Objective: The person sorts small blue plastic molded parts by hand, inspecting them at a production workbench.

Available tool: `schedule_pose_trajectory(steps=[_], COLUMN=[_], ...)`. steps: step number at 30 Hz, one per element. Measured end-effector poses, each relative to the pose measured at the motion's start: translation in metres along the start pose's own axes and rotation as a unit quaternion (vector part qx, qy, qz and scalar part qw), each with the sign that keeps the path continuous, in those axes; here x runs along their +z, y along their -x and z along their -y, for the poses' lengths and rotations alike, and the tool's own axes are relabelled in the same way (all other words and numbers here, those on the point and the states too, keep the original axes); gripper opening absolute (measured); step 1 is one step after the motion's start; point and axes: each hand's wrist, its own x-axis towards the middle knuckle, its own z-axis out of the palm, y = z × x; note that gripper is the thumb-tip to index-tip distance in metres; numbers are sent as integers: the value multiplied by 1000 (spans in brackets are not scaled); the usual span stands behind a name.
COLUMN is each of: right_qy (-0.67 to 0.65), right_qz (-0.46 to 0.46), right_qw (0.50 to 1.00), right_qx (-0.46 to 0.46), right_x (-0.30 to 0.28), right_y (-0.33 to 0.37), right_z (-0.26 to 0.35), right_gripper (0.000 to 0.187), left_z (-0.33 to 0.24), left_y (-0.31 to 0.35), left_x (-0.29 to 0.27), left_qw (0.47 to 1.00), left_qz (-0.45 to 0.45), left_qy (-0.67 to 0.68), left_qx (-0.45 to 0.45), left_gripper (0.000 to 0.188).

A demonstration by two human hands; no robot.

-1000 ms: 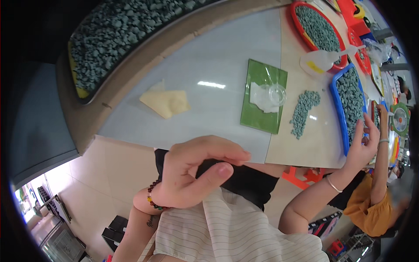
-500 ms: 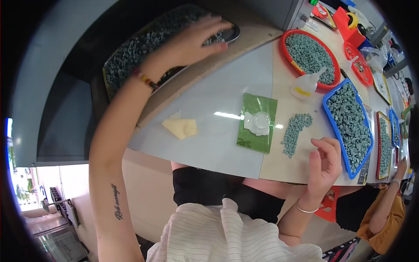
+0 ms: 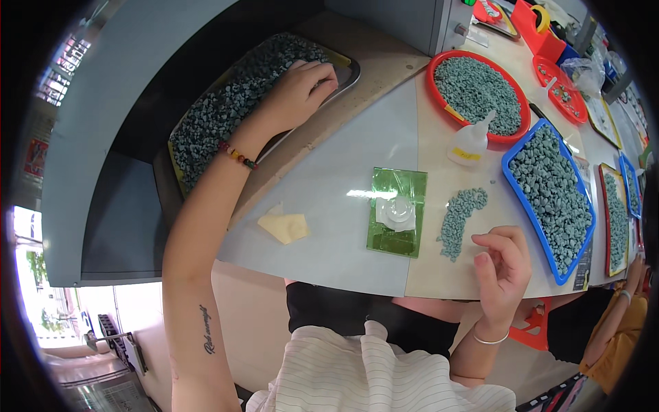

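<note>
My left hand (image 3: 300, 95) reaches into the grey cabinet, over a tray of dark green stone chips (image 3: 223, 113). Its fingers are bent in against the thumb near the tray's right end; anything between them is hidden. Low over the front edge of the table, my right hand (image 3: 504, 275) hovers with loosely curled fingers, thumb apart and nothing visible in it. Closest to it are a strip of small green chips (image 3: 460, 223) and a blue tray (image 3: 506, 165) full of larger ones. A green pad (image 3: 395, 242) carries a small clear round dish (image 3: 399, 212) on white paper.
A yellow folded piece (image 3: 287, 228) lies on the left of the table. Behind stand a white squeeze bottle (image 3: 469, 144) and a round red tray (image 3: 434, 86) of chips. The cabinet's side wall (image 3: 391, 24) bounds the left hand's space. At far right sits another person (image 3: 618, 336).
My left hand has gone from spread fingers to bent ones over the tray. My right hand stays curled in nearly the same place. The whole view has shifted slightly.
</note>
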Motion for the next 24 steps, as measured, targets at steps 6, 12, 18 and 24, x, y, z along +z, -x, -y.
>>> schedule_pose_trajectory(steps=[6,12,18,24], right_qy=[0,16,10,-36], right_qz=[10,5,6,-16], right_qw=[1000,1000,998,997], right_qx=[-7,6,-56,-60], right_x=[0,-5,-5,-12], right_y=[-3,-1,-7,-2], right_z=[1,3,5,1], right_gripper=[15,14,15,15], left_z=[0,-38,-67,-160], left_y=[0,-26,-57,-81], left_x=[-5,-4,-2,-30], left_qw=[1000,994,984,957], left_qz=[10,-101,-142,-184], left_qy=[8,21,101,225], left_qx=[-20,24,-23,-11], left_gripper=[13,10,8,4])
